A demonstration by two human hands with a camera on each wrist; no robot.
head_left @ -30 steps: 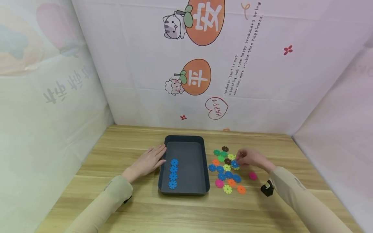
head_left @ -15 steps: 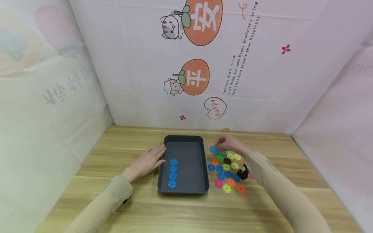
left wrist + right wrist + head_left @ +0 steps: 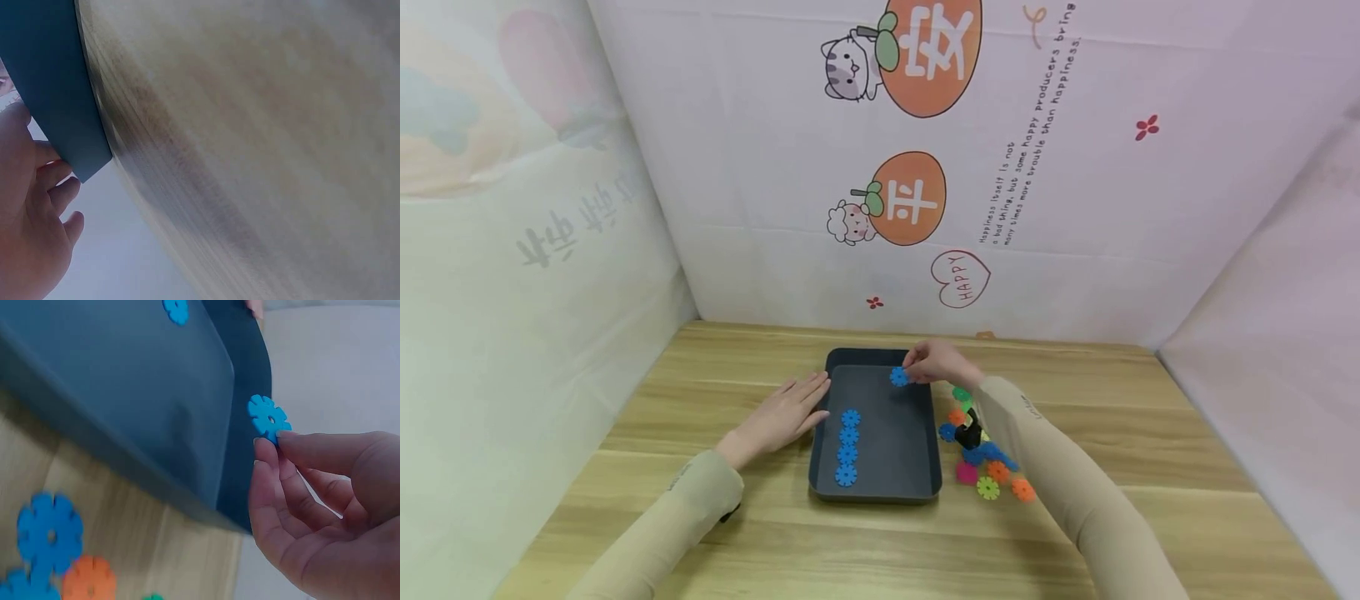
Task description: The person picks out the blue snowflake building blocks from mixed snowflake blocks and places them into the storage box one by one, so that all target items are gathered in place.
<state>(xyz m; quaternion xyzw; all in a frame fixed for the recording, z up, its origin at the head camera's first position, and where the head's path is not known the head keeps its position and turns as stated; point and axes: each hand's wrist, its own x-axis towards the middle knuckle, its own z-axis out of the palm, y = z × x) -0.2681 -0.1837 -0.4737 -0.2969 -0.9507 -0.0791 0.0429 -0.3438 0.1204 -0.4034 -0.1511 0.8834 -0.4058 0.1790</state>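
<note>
Between thumb and fingertips my right hand [image 3: 942,363] pinches a blue snowflake disc [image 3: 270,417], held above the far right part of a dark grey tray [image 3: 880,433]. On the tray's left side a column of several blue discs [image 3: 847,454] lies in a line, running toward the near edge. My left hand [image 3: 781,417] rests at the tray's left rim, fingers extended; in the left wrist view its fingers [image 3: 59,194] touch the tray's outer wall [image 3: 62,94].
Right of the tray lies a loose spread of discs: orange [image 3: 1022,489], yellow [image 3: 988,488], pink [image 3: 966,473], green [image 3: 962,393] and blue. My right forearm hides part of them. Patterned white cloth walls [image 3: 775,208] stand behind and at both sides of the wooden table [image 3: 737,533].
My right hand has carried the blue disc leftward from the loose pieces, past their far side, to above the tray. The left hand has stayed at the tray's rim.
</note>
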